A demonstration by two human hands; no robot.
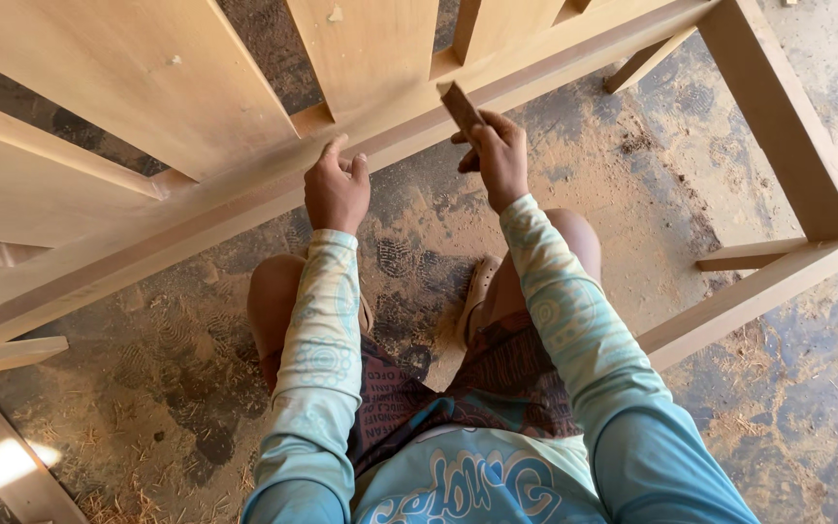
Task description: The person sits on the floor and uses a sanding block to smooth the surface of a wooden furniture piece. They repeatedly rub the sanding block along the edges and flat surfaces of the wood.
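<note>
While the left hand [336,190] rests with curled fingers against the long rail [244,199] of an unfinished wooden frame, the right hand [498,157] pinches a folded piece of brown sandpaper [459,105], raised just beside that rail. Wide slats [138,73] rise from the rail; the sawdust-strewn floor [613,184] lies below it.

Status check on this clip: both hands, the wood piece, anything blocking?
Left hand bare, resting on long pale wooden frame rail. Right hand gripping small flat brown sanding piece against rail. Nothing between hands and rail; sawdust-covered floor below.
</note>
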